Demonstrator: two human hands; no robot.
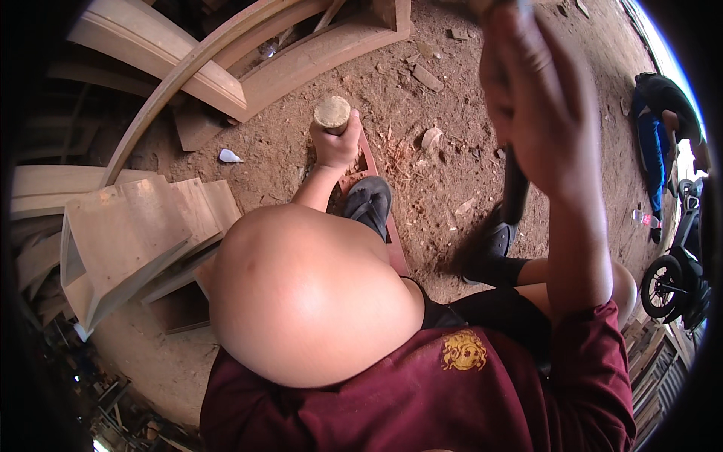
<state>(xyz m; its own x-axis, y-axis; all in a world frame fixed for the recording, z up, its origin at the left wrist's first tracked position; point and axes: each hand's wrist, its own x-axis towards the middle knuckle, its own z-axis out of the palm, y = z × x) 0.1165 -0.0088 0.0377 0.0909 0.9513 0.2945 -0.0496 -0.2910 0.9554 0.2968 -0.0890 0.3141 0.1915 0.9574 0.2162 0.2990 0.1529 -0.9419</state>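
My left hand (334, 151) is closed round the thick wooden handle of what looks like a chisel (332, 111), its round, pale top facing up. The blade is hidden beneath my fist. Under it lies a long reddish piece of wood (366, 154) with rectangular slots cut in it. My left sandalled foot (368, 202) rests on that wood. Raised at the upper right, my right hand (538, 105) is blurred and wrapped round a dark-handled tool (515, 188). Motion smears the tool's ends, so I cannot make out its kind.
Wooden frames (320, 75) lie at the upper left, and box-like wooden pieces (124, 233) stand at the left. A small white bottle (230, 156) and wood chips are on the dirt floor (437, 173). Far right, another person (663, 128) bends near a motorbike (678, 271).
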